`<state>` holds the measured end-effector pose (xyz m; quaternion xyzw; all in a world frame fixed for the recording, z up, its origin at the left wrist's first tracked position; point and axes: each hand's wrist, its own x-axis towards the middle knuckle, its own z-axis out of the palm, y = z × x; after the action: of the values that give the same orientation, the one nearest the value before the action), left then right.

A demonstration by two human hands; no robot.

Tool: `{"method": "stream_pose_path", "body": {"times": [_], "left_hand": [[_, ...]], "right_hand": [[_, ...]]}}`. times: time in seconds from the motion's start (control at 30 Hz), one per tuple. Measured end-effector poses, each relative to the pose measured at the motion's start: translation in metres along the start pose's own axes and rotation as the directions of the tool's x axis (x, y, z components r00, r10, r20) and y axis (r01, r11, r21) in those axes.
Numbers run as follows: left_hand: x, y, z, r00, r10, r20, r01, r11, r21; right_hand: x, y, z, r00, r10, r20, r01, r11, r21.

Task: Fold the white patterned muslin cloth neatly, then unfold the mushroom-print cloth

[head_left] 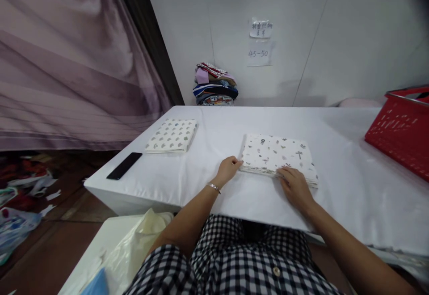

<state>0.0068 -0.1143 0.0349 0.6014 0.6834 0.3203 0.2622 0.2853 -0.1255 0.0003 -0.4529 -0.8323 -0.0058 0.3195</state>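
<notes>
A folded white cloth (pixel 273 152) with small grey plant and animal prints lies on the white-covered table in front of me. My left hand (pixel 229 168), with a silver bracelet at the wrist, pinches the cloth's near left corner between thumb and fingers. My right hand (pixel 294 185) rests at the near edge, fingers on top of the layers and the thumb hidden beneath or behind them. Several stacked layers show along that near edge. To the left lies a second folded cloth (pixel 172 135) with grey mushroom-like prints, apart from both hands.
A black phone (pixel 124 166) lies at the table's left edge. A red basket (pixel 402 129) stands at the right. Piled fabrics (pixel 216 85) sit by the back wall, under paper notes (pixel 260 53). At lower left is a white surface with plastic bags (pixel 134 246).
</notes>
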Motion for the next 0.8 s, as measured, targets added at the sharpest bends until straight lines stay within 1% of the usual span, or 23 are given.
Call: {"method": "stream_pose_path", "body": {"times": [0.13,0.27,0.33,0.4,0.57,0.63,0.7,0.8], "left_hand": [[-0.006,0.006,0.006,0.999,-0.052,0.014,0.052,0.998,0.022],[-0.007,0.015,0.012,0.996,-0.06,-0.062,0.066,0.992,0.109],[-0.008,0.018,0.014,0.995,-0.043,-0.088,0.056,0.988,0.146],[-0.009,0.019,0.015,0.996,-0.041,-0.078,0.053,0.985,0.163],[-0.007,0.022,0.018,0.994,-0.104,-0.045,0.11,0.979,0.173],[-0.005,0.023,0.017,0.994,-0.112,-0.022,0.114,0.978,0.174],[-0.003,0.023,0.016,0.994,-0.109,0.001,0.108,0.981,0.158],[-0.001,0.019,0.012,0.991,-0.13,0.019,0.128,0.988,0.084]], "right_hand": [[0.021,-0.017,0.007,0.996,-0.063,0.065,0.062,0.998,0.018],[0.035,-0.029,0.019,0.989,-0.099,0.111,0.099,0.995,0.001],[0.035,-0.032,0.024,0.99,-0.09,0.108,0.092,0.996,-0.02],[0.032,-0.033,0.028,0.992,-0.082,0.093,0.086,0.996,-0.032],[0.024,-0.034,0.03,0.993,-0.098,0.066,0.1,0.995,-0.025],[0.023,-0.034,0.03,0.994,-0.097,0.056,0.099,0.995,-0.03],[0.022,-0.035,0.031,0.994,-0.093,0.049,0.095,0.995,-0.035],[0.021,-0.035,0.032,0.993,-0.112,0.047,0.113,0.993,-0.03]]}}
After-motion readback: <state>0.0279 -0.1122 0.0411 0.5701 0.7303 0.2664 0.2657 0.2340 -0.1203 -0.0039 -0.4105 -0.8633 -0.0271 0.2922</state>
